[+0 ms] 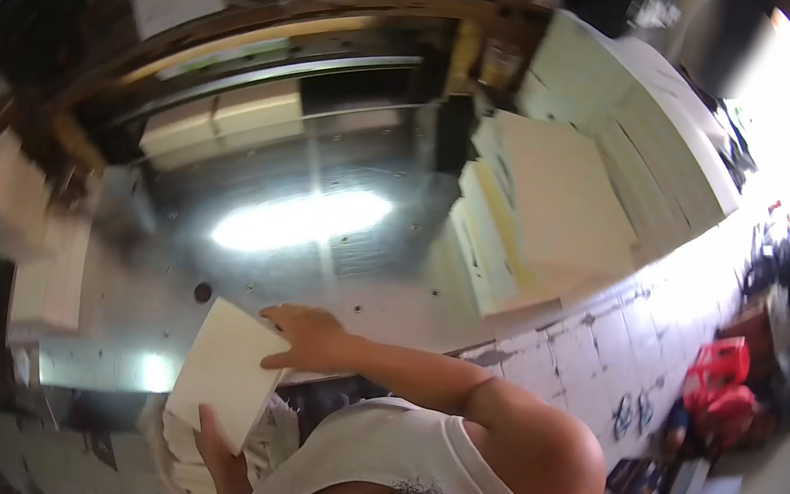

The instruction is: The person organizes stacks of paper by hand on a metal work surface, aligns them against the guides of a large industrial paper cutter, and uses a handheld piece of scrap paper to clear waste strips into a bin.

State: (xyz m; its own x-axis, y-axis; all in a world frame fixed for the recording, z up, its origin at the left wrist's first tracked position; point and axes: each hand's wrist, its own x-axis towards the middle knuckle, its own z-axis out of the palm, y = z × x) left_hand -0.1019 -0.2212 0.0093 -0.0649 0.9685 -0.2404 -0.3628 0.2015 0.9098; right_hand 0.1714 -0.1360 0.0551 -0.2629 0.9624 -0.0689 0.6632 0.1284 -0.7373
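Note:
A thick stack of white paper (232,366) is held between my two hands at the near edge of a shiny metal worktable (349,286). My left hand (222,455) grips its near end, the thumb lying on top and the other fingers hidden. At the right far corner, my right hand (309,338) clasps the side, thumb and fingers apart along the edge. Below the stack hangs a bundle of whitish cloth or paper (183,460), too blurred to name.
Two cream paper blocks (260,110) sit under the machine's bar at the back. Paper stacks (48,284) stand at the left, and large sheet piles (565,190) at the right. A red plastic stool (719,368) and slippers (634,414) are on the tiled floor.

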